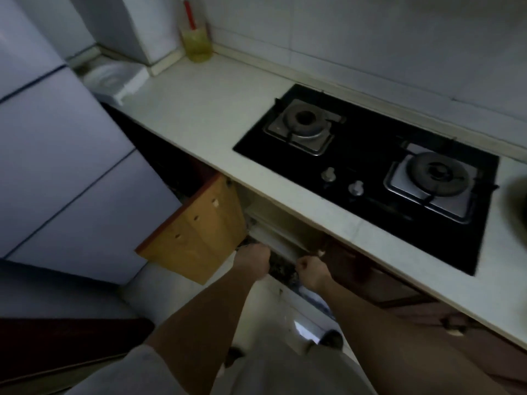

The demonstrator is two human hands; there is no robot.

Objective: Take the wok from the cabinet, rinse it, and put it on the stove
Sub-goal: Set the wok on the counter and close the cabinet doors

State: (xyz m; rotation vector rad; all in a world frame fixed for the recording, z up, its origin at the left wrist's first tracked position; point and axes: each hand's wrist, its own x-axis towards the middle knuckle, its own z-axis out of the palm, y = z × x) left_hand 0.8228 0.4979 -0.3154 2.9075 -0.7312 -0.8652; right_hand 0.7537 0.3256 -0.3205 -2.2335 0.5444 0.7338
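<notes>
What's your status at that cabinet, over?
Copy: left hand at the open cabinet, fingers hidden; right hand curled beside it, grip unclear. No wok in sight yet. Its door swung out leftward; stove above.

A white tabletop [199, 109] runs along a pale tiled wall [370, 38]. At its far end, against the wall, stands a clear bottle [198, 44] of yellow liquid with a red handle. To the left sits a white lidded container [109, 78], blurred. A tall pale fridge [57, 152] fills the left side. A dark mat [71, 343] lies on the light floor [271, 309]. A dark round object [517, 206] shows at the right edge, too blurred to identify.
</notes>
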